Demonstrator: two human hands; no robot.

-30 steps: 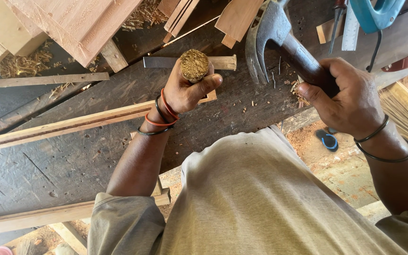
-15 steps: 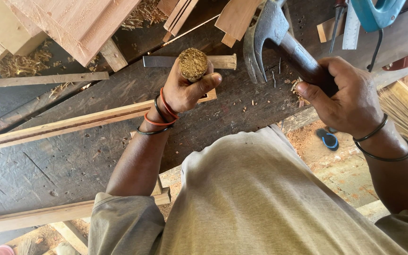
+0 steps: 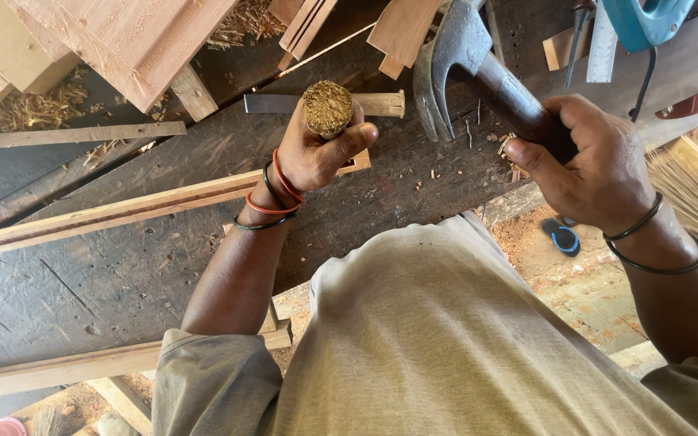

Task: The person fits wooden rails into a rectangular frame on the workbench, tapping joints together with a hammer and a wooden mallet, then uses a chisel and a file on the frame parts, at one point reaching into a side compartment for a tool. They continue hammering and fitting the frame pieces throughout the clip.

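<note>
**Hammer raised over the chisel**

Since the earlier frames the steel claw hammer with its dark wooden handle point(image 3: 478, 77) has lifted slightly and shifted up-frame. The right hand point(image 3: 587, 161) is clenched around that handle, the head held above the dark, scarred wooden workbench point(image 3: 123, 282). The left hand point(image 3: 317, 149) grips a round wooden-handled chisel with a frayed, battered top point(image 3: 327, 107), standing upright over a long pale wooden strip point(image 3: 107, 216) lying across the bench.
</note>
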